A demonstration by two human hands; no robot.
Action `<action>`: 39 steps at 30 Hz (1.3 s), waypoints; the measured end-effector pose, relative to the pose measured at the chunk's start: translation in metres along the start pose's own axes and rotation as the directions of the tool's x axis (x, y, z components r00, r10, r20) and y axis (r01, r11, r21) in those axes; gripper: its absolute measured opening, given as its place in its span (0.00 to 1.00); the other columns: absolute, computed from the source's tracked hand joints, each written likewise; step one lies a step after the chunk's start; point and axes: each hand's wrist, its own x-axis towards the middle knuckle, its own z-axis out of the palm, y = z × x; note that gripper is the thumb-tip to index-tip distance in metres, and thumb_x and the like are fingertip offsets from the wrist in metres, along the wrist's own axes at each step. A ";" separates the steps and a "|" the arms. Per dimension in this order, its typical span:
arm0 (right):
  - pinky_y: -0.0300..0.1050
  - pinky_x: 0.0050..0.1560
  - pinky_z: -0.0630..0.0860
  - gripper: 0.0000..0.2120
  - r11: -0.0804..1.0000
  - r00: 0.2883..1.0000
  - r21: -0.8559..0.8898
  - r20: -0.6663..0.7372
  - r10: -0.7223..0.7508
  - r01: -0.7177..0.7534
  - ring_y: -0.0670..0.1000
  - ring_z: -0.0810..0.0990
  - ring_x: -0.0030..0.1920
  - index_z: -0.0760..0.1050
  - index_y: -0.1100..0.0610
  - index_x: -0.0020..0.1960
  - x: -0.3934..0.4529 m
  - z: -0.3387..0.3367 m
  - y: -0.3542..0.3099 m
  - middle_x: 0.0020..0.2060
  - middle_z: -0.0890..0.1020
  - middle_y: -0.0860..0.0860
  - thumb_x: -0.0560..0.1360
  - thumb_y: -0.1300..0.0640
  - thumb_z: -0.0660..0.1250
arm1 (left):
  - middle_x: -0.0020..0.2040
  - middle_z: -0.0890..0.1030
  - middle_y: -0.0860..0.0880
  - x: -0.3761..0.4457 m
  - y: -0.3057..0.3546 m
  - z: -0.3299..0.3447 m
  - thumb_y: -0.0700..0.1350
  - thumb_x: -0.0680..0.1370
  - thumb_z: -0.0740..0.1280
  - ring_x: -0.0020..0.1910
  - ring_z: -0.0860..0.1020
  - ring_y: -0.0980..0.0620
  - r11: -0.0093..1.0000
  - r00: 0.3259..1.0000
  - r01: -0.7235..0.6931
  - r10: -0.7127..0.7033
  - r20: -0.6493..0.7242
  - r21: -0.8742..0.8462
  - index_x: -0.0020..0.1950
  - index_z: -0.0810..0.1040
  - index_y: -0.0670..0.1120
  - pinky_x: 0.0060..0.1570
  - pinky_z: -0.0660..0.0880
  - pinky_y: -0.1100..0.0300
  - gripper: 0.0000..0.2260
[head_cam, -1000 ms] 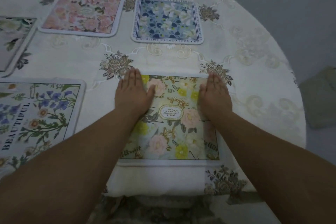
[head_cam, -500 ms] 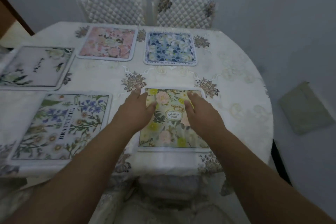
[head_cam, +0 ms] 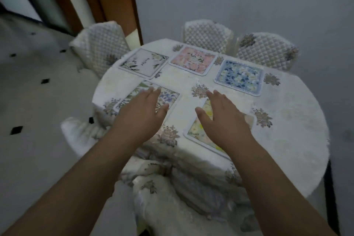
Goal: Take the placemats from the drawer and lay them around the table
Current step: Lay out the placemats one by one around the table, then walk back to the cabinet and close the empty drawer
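We saw five placemats lying flat on the round table [head_cam: 287,140], which wore a pale embroidered tablecloth [head_cam: 191,82]. The left hand [head_cam: 141,113] was spread palm down with its fingers straight and slightly apart, holding nothing; beneath those fingers lay the purple-flowered placemat [head_cam: 172,95], though we could not tell whether they touched it or hovered over it. The right hand [head_cam: 224,119] was likewise flat and empty, fingers straight and close together, thumb out to the side — under it lay the yellow floral placemat [head_cam: 197,128], mostly hidden by the palm and wrist. Beyond the fingertips of the right hand lay the blue floral placemat [head_cam: 239,76]; beyond the gap between the two hands, the pink floral placemat [head_cam: 193,60]; and past the left fingertips, the white placemat [head_cam: 143,62] with dark leaves. Three quilted chairs [head_cam: 206,34] stood at the far edge of the table — blur softened everything.
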 end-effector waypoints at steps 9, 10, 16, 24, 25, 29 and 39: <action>0.50 0.78 0.56 0.33 0.917 0.898 -0.014 0.207 -0.388 0.399 0.49 0.55 0.80 0.51 0.48 0.82 -0.063 0.008 -0.100 0.81 0.56 0.47 0.82 0.38 0.54 | 0.83 0.53 0.55 -0.177 -0.060 -0.040 0.63 0.83 0.52 0.81 0.52 0.51 0.915 0.904 0.403 -0.403 -0.142 -0.035 0.82 0.55 0.56 0.75 0.58 0.44 0.28; 0.50 0.78 0.55 0.33 0.900 0.878 -0.016 0.227 -0.421 0.435 0.49 0.55 0.80 0.51 0.48 0.82 -0.070 0.010 -0.115 0.81 0.56 0.47 0.82 0.38 0.55 | 0.83 0.52 0.56 -0.194 -0.067 -0.044 0.63 0.83 0.52 0.82 0.51 0.51 0.897 0.885 0.440 -0.440 -0.152 -0.039 0.82 0.54 0.56 0.75 0.57 0.44 0.28; 0.47 0.76 0.54 0.33 0.783 0.752 0.004 0.278 -0.598 0.621 0.49 0.57 0.79 0.52 0.49 0.82 -0.107 0.032 -0.207 0.80 0.59 0.47 0.81 0.39 0.57 | 0.83 0.51 0.55 -0.283 -0.123 -0.070 0.63 0.83 0.50 0.82 0.51 0.51 0.777 0.749 0.618 -0.629 -0.210 -0.124 0.82 0.51 0.57 0.76 0.56 0.44 0.29; 0.48 0.77 0.55 0.33 0.583 0.527 0.034 0.388 -0.756 0.812 0.50 0.57 0.79 0.51 0.50 0.82 -0.166 0.110 -0.365 0.80 0.59 0.47 0.82 0.39 0.56 | 0.83 0.51 0.55 -0.416 -0.233 -0.090 0.63 0.83 0.50 0.81 0.53 0.51 0.559 0.499 0.772 -0.828 -0.256 -0.303 0.83 0.51 0.56 0.75 0.58 0.46 0.29; 0.49 0.77 0.55 0.33 0.551 0.493 0.040 0.398 -0.774 0.833 0.50 0.57 0.79 0.51 0.50 0.82 -0.175 0.121 -0.388 0.80 0.60 0.47 0.82 0.39 0.56 | 0.83 0.51 0.55 -0.433 -0.249 -0.091 0.62 0.83 0.50 0.81 0.53 0.51 0.525 0.459 0.796 -0.848 -0.264 -0.301 0.83 0.51 0.56 0.74 0.59 0.45 0.29; 0.47 0.77 0.54 0.34 0.446 0.375 0.071 0.436 -0.818 0.892 0.48 0.55 0.80 0.48 0.49 0.82 -0.210 0.164 -0.474 0.81 0.56 0.46 0.82 0.37 0.53 | 0.83 0.50 0.54 -0.498 -0.312 -0.090 0.63 0.83 0.50 0.81 0.53 0.50 0.404 0.330 0.865 -0.905 -0.269 -0.297 0.82 0.52 0.55 0.74 0.60 0.44 0.29; 0.52 0.79 0.55 0.34 0.297 0.190 0.160 0.475 -0.859 0.941 0.48 0.52 0.80 0.48 0.49 0.82 -0.252 0.234 -0.615 0.81 0.55 0.46 0.81 0.37 0.52 | 0.83 0.50 0.54 -0.577 -0.417 -0.123 0.64 0.82 0.50 0.81 0.52 0.51 0.253 0.175 0.904 -0.954 -0.243 -0.345 0.82 0.51 0.57 0.75 0.59 0.44 0.30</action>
